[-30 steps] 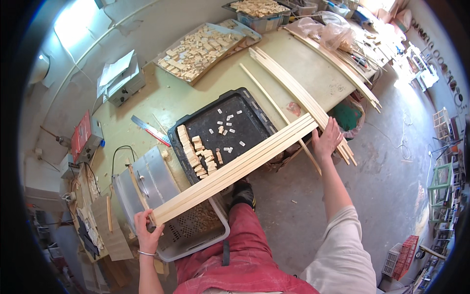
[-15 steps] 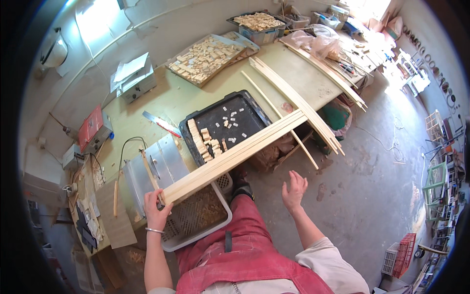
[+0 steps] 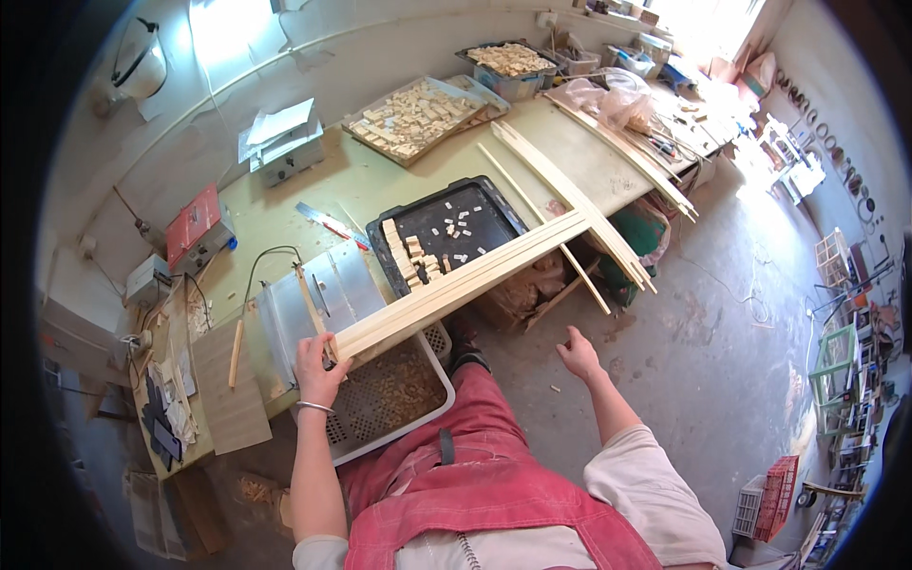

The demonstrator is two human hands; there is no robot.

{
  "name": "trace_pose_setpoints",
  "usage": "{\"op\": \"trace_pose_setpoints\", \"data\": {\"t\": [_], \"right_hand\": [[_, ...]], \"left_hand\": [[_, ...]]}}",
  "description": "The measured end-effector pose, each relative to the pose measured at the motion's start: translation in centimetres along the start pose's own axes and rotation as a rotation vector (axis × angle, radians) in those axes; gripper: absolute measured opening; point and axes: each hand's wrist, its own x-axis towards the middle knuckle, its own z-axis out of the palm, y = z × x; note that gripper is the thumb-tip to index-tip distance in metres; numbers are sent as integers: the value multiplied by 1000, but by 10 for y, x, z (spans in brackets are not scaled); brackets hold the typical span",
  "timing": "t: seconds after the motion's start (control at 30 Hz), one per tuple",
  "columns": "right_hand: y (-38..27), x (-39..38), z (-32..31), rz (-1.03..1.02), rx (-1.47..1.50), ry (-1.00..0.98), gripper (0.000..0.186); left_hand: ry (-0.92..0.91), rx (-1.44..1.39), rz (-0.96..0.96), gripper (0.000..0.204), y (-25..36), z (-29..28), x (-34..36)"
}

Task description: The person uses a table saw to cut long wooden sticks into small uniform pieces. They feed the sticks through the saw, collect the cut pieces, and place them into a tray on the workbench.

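My left hand (image 3: pixel 321 372) is closed round the near end of a bundle of long pale wooden strips (image 3: pixel 456 283), thumb along one side. The bundle slants away over the table's front edge, across a corner of a black tray (image 3: pixel 437 207), and its far end meets other long strips (image 3: pixel 579 217). Beside my left hand is a metal plate (image 3: pixel 332 285) with a narrow slot and a wooden guide strip. Above the floor, my right hand (image 3: pixel 579 358) is empty, its fingers partly bent and apart. A small pale piece (image 3: pixel 556 388) shows just below it.
The black tray holds rows of small wood blocks and scattered pieces. A grey perforated crate (image 3: pixel 445 404) sits below the table edge by my legs. Farther back are a board heaped with blocks (image 3: pixel 413 119) and a filled bin (image 3: pixel 513 66). A red-topped box (image 3: pixel 197 228) stands left.
My right hand has gone from spread fingers to more bent ones, and a small pale piece has appeared below it. The left hand keeps its hold on the strips. The view has shifted slightly.
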Motion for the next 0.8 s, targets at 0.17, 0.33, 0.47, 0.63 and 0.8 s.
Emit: {"op": "trace_pose_setpoints", "data": {"t": [0.17, 0.33, 0.47, 0.63, 0.8], "right_hand": [[2, -31, 44, -53, -81, -262, 54], [62, -101, 130, -29, -189, -544, 61], [114, -159, 155, 86, -231, -694, 56], [165, -197, 151, 319, -194, -638, 54], [172, -182, 140, 263, -227, -640, 55]], "left_hand": [[2, 4, -26, 60, -7, 4, -2], [25, 22, 12, 59, -4, 7, 0], [21, 34, 11, 59, -3, 4, -1], [69, 63, 48, 57, -10, 6, -4], [84, 70, 79, 56, -12, 8, 0]]}}
